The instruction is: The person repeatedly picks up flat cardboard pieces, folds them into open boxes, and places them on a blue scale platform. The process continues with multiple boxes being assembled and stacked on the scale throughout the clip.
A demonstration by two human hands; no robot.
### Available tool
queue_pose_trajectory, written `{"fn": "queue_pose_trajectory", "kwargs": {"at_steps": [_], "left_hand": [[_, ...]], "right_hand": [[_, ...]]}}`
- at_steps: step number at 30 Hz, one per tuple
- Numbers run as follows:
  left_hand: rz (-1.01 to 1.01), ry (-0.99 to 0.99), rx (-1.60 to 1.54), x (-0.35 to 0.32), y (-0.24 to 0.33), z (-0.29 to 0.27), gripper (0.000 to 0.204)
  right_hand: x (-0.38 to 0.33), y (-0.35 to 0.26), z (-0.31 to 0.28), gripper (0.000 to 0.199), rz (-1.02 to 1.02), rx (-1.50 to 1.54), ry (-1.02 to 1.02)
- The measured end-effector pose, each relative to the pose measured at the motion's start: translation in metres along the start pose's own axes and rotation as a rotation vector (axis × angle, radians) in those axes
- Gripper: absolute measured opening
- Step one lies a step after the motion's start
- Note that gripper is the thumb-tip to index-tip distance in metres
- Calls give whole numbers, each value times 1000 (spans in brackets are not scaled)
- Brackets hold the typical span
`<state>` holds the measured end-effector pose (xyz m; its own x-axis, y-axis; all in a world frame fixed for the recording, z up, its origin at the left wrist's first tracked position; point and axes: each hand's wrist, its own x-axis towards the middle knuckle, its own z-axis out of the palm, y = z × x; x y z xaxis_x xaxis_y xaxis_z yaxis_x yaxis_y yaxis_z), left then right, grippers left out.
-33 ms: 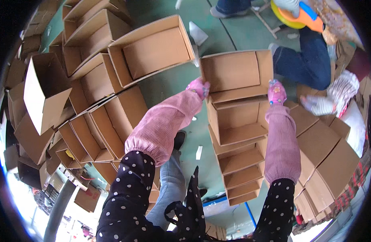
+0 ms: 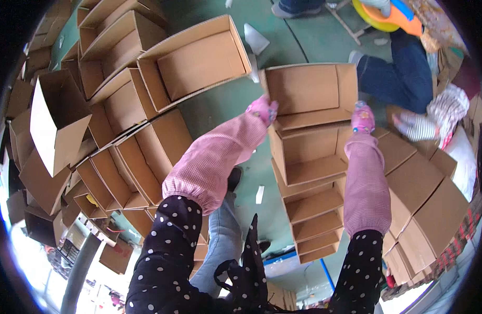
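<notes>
We grip the empty open-topped corrugated cardboard box (image 2: 309, 89) at frame centre, left hand (image 2: 263, 109) and right hand (image 2: 362, 118) clasping its side walls, atop nested matching boxes (image 2: 311, 199).

One head-worn fisheye view looks steeply down from above the person's own arms, which enter from the lower edge. It sits close over the box stack (image 2: 309, 157) straight ahead and takes in the green floor (image 2: 220, 112) widely. Straight edges bow toward the dark round rim. No second view is given.
</notes>
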<state>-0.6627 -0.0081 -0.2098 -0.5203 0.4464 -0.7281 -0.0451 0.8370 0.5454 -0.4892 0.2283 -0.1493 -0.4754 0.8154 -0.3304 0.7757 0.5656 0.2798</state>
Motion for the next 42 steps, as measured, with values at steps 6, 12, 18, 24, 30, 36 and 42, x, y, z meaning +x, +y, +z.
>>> {"fn": "queue_pose_trajectory", "kwargs": {"at_steps": [6, 12, 18, 24, 30, 36, 42], "left_hand": [[-321, -341, -964, -9, -59, -5, 44], [-475, 166, -1286, -57, -159, -100, 45], [-355, 107, -1346, -111, -180, -125, 31], [-381, 226, -1367, -159, -184, -105, 22], [19, 656, -743, -131, -156, -139, 35], [406, 391, 529, -59, -92, -188, 53], [86, -3, 780, -23, -87, -211, 26]], "right_hand": [[-106, -50, -14, 25, -202, 722, 166], [-134, -179, -31, 33, -555, 962, -90], [-36, -267, -42, 46, -347, 623, 144], [-39, -238, -23, 23, -411, 319, -19], [-209, -215, 35, 45, 36, 589, -473], [-283, -207, 69, 39, 99, 836, -615], [-268, -223, 72, 44, 65, 738, -372]]}}
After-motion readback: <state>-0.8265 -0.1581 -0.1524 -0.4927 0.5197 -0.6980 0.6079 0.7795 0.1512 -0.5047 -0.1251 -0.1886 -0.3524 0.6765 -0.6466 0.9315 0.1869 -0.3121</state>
